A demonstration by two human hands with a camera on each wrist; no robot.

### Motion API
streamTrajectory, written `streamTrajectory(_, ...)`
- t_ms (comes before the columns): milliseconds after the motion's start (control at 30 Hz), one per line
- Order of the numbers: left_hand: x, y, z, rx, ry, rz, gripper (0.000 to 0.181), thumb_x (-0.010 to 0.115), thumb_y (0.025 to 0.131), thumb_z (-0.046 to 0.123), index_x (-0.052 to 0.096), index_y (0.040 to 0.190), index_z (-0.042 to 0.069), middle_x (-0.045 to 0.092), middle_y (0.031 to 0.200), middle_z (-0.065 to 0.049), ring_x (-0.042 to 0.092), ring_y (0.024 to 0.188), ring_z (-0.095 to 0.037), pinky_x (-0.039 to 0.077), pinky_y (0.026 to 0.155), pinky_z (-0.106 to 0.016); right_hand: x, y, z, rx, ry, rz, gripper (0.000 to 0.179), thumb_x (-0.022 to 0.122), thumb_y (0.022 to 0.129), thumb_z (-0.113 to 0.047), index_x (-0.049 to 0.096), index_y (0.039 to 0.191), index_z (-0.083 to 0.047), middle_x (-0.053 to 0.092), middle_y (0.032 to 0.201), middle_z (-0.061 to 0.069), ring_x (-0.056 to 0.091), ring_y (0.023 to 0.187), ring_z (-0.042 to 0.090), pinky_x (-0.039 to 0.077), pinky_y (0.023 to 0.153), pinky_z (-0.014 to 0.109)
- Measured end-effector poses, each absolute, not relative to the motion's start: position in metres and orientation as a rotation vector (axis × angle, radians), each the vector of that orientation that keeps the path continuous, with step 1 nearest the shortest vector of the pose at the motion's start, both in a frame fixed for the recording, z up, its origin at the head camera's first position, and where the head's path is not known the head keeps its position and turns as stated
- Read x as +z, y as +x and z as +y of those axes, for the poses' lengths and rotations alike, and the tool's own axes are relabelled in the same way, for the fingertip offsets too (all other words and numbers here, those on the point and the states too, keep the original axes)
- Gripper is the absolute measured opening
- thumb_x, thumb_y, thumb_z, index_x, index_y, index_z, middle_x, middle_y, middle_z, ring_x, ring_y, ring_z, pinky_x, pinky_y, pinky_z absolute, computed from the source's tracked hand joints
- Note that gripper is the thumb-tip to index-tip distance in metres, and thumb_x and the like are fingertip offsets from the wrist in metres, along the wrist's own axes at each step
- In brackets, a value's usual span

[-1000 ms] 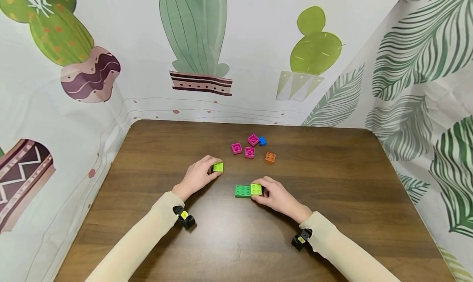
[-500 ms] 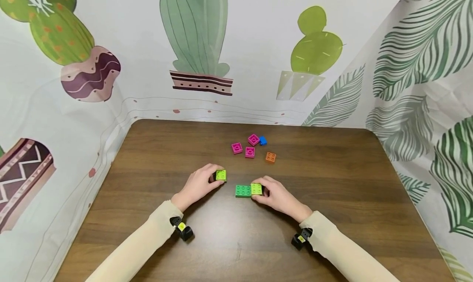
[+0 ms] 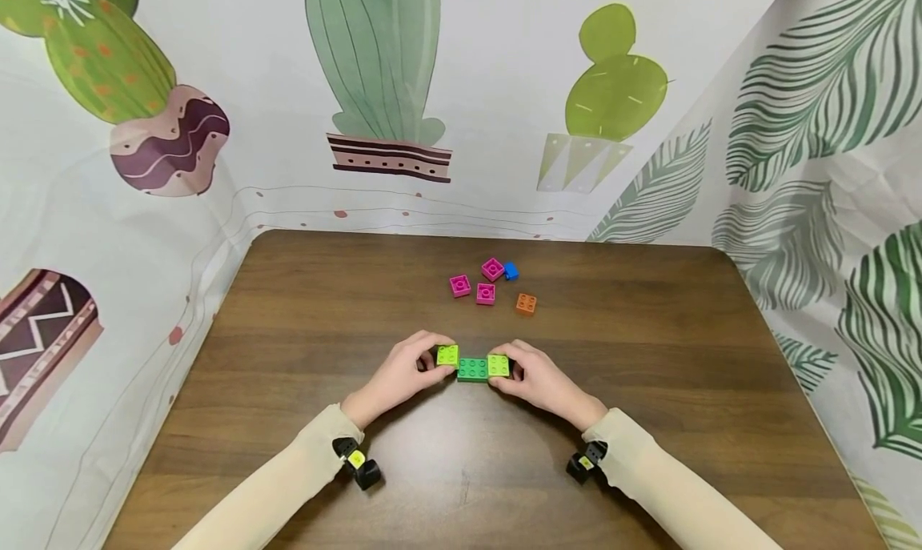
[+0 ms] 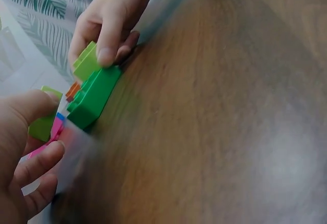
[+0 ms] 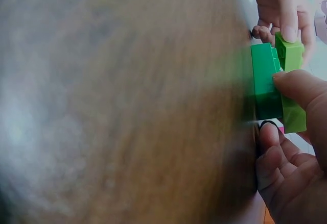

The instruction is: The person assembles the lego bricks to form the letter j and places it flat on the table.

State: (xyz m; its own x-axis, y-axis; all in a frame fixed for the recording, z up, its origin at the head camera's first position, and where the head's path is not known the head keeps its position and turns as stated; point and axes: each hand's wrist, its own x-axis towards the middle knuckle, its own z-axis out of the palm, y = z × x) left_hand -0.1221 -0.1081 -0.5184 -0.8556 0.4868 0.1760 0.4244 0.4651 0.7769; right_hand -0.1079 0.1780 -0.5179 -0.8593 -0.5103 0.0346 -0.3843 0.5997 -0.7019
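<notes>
My left hand [image 3: 402, 372] pinches a lime-green toy brick [image 3: 447, 355] between thumb and fingers, just above the left end of a longer green brick [image 3: 472, 370]. In the left wrist view a small gap shows between that held brick [image 4: 45, 122] and the green brick [image 4: 94, 96]. Over the green brick's right end sits a second lime brick [image 3: 498, 365]. My right hand [image 3: 540, 383] holds this second brick by its far and near sides. The right wrist view has the right thumb [image 5: 299, 86] at the seam between both bricks.
Beyond the hands lie several loose bricks on the wooden table [image 3: 461, 462]: magenta ones [image 3: 486, 294], a blue one [image 3: 511, 271] and an orange one [image 3: 527, 303]. A cloth printed with cacti [image 3: 374, 62] hangs behind the table.
My left hand has moved right and nearer with its lime brick, from left of the green brick to above its left end. My right hand stays on the other lime brick.
</notes>
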Motion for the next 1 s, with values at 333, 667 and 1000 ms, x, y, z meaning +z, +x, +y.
streamTrajectory(333,-0.519,-0.115,-0.101,1.339,0.878,2.638,0.037,0.084,0.090,0.019,0.072,0.125,0.017,0.067,0.110,0.000,0.060,0.076,-0.012,0.050,0.066,-0.024,-0.518,-0.108,0.178,-1.110,-0.741,2.650,0.034,0.080,0.094,-0.027,0.068,0.124,-0.015,0.059,0.100,-0.003,0.051,0.073,0.006,0.048,0.063,0.023)
streamTrajectory(667,-0.521,-0.112,-0.097,1.278,0.880,2.682,0.037,0.084,0.090,0.022,0.071,0.125,0.018,0.067,0.111,0.002,0.057,0.070,-0.002,0.048,0.063,-0.023,-0.519,-0.108,0.178,-1.114,-0.751,2.657,0.034,0.080,0.094,-0.026,0.068,0.124,-0.015,0.059,0.100,-0.003,0.051,0.072,0.005,0.048,0.063,0.023)
streamTrajectory(1000,-0.524,-0.111,-0.095,1.260,0.850,2.697,0.034,0.083,0.092,0.025,0.070,0.123,0.022,0.068,0.107,0.007,0.061,0.077,-0.006,0.050,0.068,-0.024,-0.519,-0.107,0.178,-1.114,-0.740,2.657,0.034,0.080,0.094,-0.027,0.068,0.124,-0.016,0.058,0.100,-0.003,0.050,0.071,0.005,0.047,0.063,0.023)
